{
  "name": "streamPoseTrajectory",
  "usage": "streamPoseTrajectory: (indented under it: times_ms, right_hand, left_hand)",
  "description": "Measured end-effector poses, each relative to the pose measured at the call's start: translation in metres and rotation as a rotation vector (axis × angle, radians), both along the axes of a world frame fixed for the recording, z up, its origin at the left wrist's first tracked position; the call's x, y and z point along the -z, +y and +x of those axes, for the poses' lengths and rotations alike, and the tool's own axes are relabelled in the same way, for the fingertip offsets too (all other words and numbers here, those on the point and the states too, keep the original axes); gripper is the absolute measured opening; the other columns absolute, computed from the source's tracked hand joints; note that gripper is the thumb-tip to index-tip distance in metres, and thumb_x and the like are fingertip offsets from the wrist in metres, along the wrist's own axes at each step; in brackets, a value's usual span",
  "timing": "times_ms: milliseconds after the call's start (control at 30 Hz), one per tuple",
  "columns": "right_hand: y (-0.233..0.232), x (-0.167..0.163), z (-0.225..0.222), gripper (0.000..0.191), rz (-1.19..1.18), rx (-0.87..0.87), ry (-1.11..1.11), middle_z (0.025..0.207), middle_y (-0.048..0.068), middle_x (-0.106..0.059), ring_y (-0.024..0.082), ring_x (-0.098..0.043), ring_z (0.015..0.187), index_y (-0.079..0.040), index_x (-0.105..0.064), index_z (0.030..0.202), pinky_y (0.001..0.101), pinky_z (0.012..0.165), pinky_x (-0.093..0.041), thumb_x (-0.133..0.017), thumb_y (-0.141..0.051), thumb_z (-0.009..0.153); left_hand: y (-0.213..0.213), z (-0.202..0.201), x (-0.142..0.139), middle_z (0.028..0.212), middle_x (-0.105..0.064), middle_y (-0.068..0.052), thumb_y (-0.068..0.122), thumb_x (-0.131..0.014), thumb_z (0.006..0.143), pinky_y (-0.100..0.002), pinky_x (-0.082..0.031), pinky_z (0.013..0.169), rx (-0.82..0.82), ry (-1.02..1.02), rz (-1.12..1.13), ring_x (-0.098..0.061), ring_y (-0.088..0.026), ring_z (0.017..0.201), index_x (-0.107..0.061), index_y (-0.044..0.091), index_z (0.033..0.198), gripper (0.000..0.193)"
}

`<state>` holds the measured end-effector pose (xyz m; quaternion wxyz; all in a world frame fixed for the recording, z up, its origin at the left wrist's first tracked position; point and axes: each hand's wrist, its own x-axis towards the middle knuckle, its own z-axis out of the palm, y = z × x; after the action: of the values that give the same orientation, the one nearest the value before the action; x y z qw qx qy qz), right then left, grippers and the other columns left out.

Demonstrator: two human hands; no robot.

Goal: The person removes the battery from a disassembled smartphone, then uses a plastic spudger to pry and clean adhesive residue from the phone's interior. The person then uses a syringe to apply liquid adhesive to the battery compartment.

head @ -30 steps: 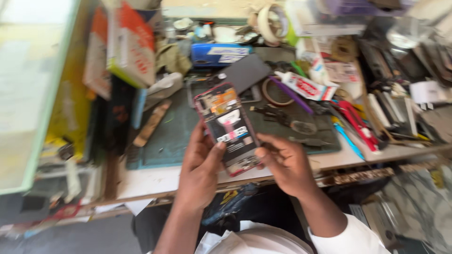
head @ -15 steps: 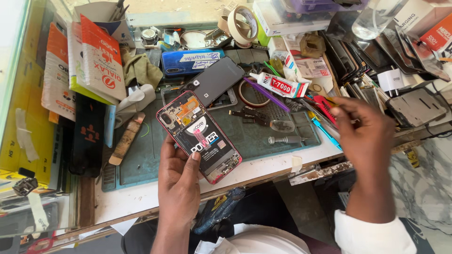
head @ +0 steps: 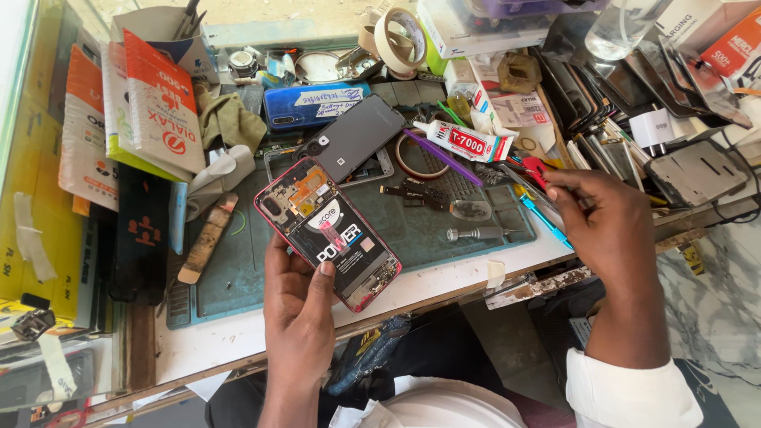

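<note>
Right hand (head: 606,218) since half-second-earlier frame: little change, hovers over tool clutter at mat's right edge, fingers curled together near red-handled tool (head: 536,168); grip on anything, cannot tell. Left hand (head: 300,305) cradles opened smartphone (head: 326,231) from below, thumb on battery. Phone's long axis runs diagonal, upper-left to lower-right, over green work mat (head: 412,230). Right hand well apart.

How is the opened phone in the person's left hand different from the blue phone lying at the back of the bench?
The opened phone has its back off, showing battery and circuit boards; the blue phone is closed, with paper labels stuck on it. The opened phone has a pink-red frame and is held in the left hand; the blue one lies untouched among clutter. Both are slim rectangular handsets.
</note>
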<state>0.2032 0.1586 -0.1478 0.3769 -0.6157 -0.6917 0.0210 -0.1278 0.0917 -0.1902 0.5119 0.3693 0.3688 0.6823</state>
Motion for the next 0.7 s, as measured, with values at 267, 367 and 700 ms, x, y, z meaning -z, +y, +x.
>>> streamPoseTrajectory:
  times_ms: [267,367,700]
  right_hand:
    - [0.008,-0.012,0.016,0.016,0.077,0.040,-0.136,0.107,0.013,-0.075,0.026,-0.074,0.089,-0.009,-0.076,0.117,0.0367,0.077,-0.055,-0.075,-0.008,0.101]
    - [0.016,-0.017,0.026,0.013,0.159,0.030,-0.255,0.109,0.012,-0.075,0.029,-0.072,0.098,-0.010,-0.076,0.114,0.0394,0.085,-0.056,-0.078,-0.009,0.101]
    - [0.034,-0.011,0.035,0.021,0.076,-0.020,-0.690,0.122,0.002,-0.072,0.025,-0.061,0.113,-0.017,-0.079,0.100,0.0460,0.100,-0.039,-0.083,-0.019,0.080]
  left_hand:
    - [0.000,-0.001,0.003,0.133,-0.058,-0.013,-0.005,-0.047,0.099,-0.035,-0.047,0.105,-0.011,0.020,-0.007,-0.058,-0.016,0.120,-0.026,0.003,0.158,0.063]
    - [0.000,-0.002,0.004,0.131,-0.058,-0.013,-0.004,-0.048,0.099,-0.036,-0.050,0.101,-0.007,0.027,-0.017,-0.059,-0.016,0.118,-0.026,0.004,0.159,0.063]
    - [0.002,-0.002,0.006,0.127,-0.058,-0.012,-0.002,-0.049,0.100,-0.036,-0.055,0.093,0.005,0.000,-0.043,-0.060,-0.016,0.113,-0.027,0.005,0.158,0.062]
